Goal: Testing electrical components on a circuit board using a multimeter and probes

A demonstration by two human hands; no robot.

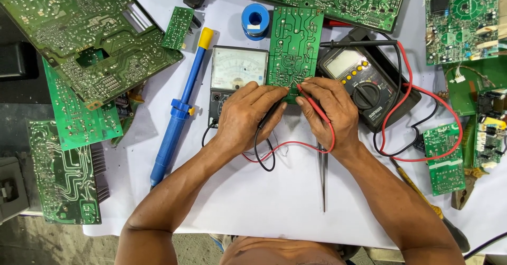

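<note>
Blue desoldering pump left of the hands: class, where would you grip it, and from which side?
Grip the blue pump mid-barrel, below its side clip, coming from the left. It lies flat and slanted; paper there is bare, while the analog meter and left hand crowd its right.

Circuit board between two meters

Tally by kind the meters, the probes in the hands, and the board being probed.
Meters: 2, the dial meter and the digital meter
Probes: 2, the black probe in the left hand, the red probe in the right hand
Boards: 1, the green board
Total: 5
</note>
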